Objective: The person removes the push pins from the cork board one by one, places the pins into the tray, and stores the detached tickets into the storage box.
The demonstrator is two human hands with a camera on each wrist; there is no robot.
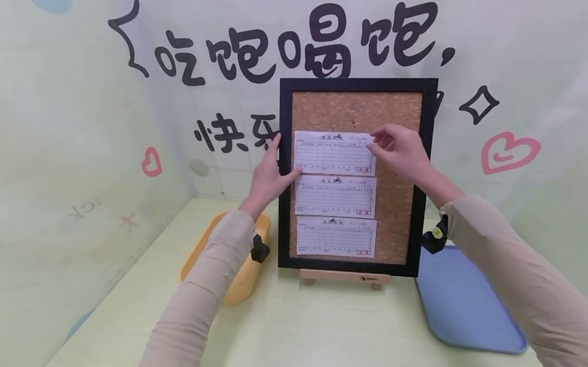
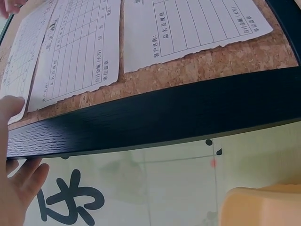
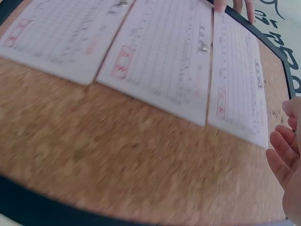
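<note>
Beside the right hand (image 1: 401,150), loosely curved and apparently empty, top slip (image 1: 329,155) likely wants gentle touch, left hand (image 1: 268,176) gripping frame (image 1: 284,226) steady.

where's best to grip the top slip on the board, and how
Probably pinch the top slip by its upper right corner, from the right: the shiny fastener sits at its top middle, away from that corner, and bare cork beside it leaves finger room. The left edge is tighter, with the black frame and left hand close by.
</note>
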